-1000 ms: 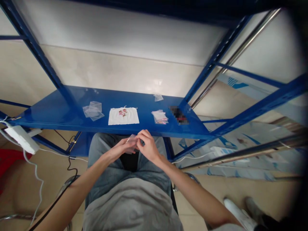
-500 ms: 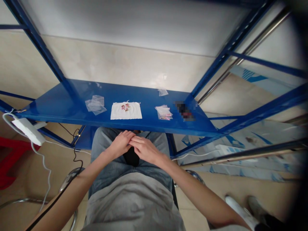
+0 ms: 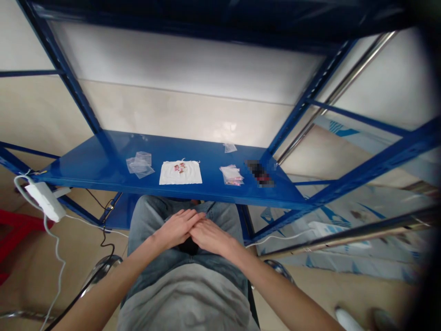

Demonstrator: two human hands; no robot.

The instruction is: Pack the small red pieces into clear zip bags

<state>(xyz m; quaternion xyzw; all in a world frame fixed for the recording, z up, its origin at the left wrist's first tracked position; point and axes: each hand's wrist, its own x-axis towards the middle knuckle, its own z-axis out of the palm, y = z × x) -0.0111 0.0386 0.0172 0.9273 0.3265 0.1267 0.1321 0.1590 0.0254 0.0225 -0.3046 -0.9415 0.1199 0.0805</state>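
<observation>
My left hand (image 3: 176,227) and my right hand (image 3: 211,236) lie flat on my lap, just below the front edge of the blue metal shelf (image 3: 86,165). Their fingertips meet and overlap, fingers stretched out. No bag shows in either hand. On the shelf above them lies a white cloth (image 3: 180,174) with a few small red pieces (image 3: 178,167) on it. Left of it is a loose stack of empty clear bags (image 3: 139,164). To its right sits a pile of small filled bags (image 3: 232,174), and one single clear bag (image 3: 229,147) lies farther back.
A blurred dark object (image 3: 260,173) lies at the shelf's right end. A white power strip (image 3: 44,201) with cables hangs at the left, above a red stool (image 3: 10,230). Blue uprights and chrome pipes (image 3: 344,232) cross the right side. Someone's shoes (image 3: 351,318) show at bottom right.
A second ago both hands pinched a small clear bag at the shelf's edge. They have dropped to my lap and flattened; the bag is out of sight.
</observation>
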